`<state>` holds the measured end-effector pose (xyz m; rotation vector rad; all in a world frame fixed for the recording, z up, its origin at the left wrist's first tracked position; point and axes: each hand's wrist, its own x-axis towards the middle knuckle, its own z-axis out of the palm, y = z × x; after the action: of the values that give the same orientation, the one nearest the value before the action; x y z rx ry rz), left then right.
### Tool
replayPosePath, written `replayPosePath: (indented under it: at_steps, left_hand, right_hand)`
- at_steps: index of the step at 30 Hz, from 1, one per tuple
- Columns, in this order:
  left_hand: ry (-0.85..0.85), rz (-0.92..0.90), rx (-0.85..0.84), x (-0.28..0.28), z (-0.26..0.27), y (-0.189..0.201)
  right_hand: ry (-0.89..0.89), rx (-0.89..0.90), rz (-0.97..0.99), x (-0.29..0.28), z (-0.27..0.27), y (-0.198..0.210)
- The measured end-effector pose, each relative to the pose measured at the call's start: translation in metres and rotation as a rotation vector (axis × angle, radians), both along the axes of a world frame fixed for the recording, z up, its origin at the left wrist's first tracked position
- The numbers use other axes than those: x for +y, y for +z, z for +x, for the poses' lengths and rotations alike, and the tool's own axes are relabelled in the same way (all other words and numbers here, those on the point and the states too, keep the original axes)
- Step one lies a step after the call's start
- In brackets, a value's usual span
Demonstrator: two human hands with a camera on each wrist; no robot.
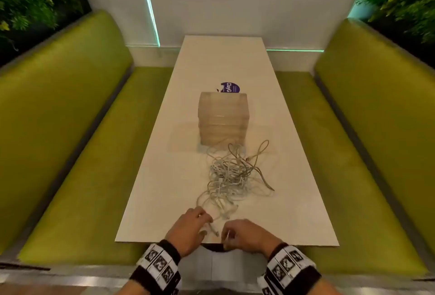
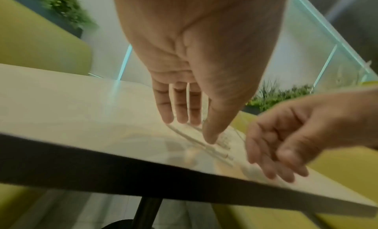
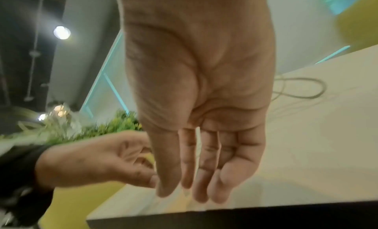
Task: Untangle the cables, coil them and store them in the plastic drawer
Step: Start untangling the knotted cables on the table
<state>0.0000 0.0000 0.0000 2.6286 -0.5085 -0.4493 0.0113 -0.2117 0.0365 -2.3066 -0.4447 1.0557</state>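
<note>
A tangle of white cables (image 1: pixel 233 174) lies on the pale table (image 1: pixel 164 177), just in front of the translucent plastic drawer unit (image 1: pixel 222 118). Loose cable ends (image 2: pixel 214 150) trail toward the near edge. My left hand (image 1: pixel 190 226) reaches down with straight fingers, and its thumb and fingertips (image 2: pixel 210 140) press on those ends. My right hand (image 1: pixel 244 233) is beside it at the table's edge. A thin white strand (image 3: pixel 197 135) runs between its fingers, seemingly pinched. One cable loop (image 3: pixel 302 88) shows beyond the right palm.
Green benches (image 1: pixel 82 153) (image 1: pixel 353 153) flank the long table. A purple round sticker (image 1: pixel 230 87) lies behind the drawer unit. The white wall closes the far end. Plants stand in both upper corners. The table's dark front edge (image 2: pixel 102 164) is right under my wrists.
</note>
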Motion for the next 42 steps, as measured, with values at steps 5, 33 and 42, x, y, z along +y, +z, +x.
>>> replayPosePath:
  at_steps: [5, 33, 42]
  left_hand:
    - [-0.004, 0.052, -0.044, -0.015, 0.016, -0.006]
    - [0.808, -1.516, 0.076, -0.002, 0.015, 0.074]
    - [0.703, -0.935, 0.076, 0.025, 0.023, 0.050]
  right_hand:
    - [-0.074, -0.186, -0.166, 0.041, 0.018, -0.024]
    - [-0.260, -0.137, 0.441, 0.027, 0.049, -0.021]
    - [-0.328, -0.260, 0.526, 0.006, 0.079, -0.008]
